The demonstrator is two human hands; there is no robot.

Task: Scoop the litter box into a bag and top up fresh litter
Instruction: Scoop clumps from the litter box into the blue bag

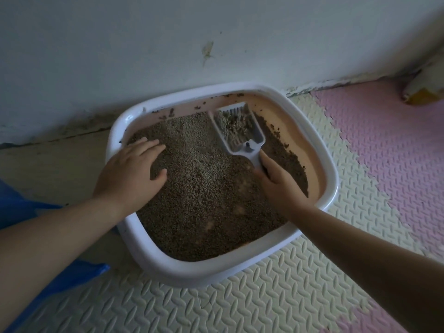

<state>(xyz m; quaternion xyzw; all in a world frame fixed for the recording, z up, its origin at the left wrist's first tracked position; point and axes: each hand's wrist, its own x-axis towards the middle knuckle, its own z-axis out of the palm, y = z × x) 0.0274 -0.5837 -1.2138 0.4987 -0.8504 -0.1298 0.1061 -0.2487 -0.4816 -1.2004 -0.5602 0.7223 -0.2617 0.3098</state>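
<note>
- Litter box (pixel 149 248), white rim and pinkish inside, stands on the floor against the wall (pixel 144 44), and the 2 hands reach into it from the near side.
- Left hand (pixel 131 174) lies flat on the litter (pixel 204 195) in the left part of the box. Its fingers are straight and a little spread, and it holds nothing.
- Right hand (pixel 281 186) is closed around the handle of the scoop (pixel 240 127), with the forefinger stretched along the handle toward the blade.
- The scoop is pale plastic with slots. Its blade is in the far right part of the box, with the front edge near the far inner wall. A small heap of light pellets lies in the blade.
- The litter is brown-grey grains that cover most of the bottom. In the near part, some thin places let the pinkish bottom show through.
- Darker clumps stick along the right inner wall, and some on the far one.
- Blue bag (pixel 21 207) lies on the floor to the left of the box, partly hidden behind the left forearm.
- The box rests partly on a cream foam mat (pixel 240 304) with a ribbed pattern. A pink mat (pixel 384 145) joins it on the right.
- At the far right, near the wall, is a blurred white and yellow object (pixel 425 90). I cannot tell what it is.
</note>
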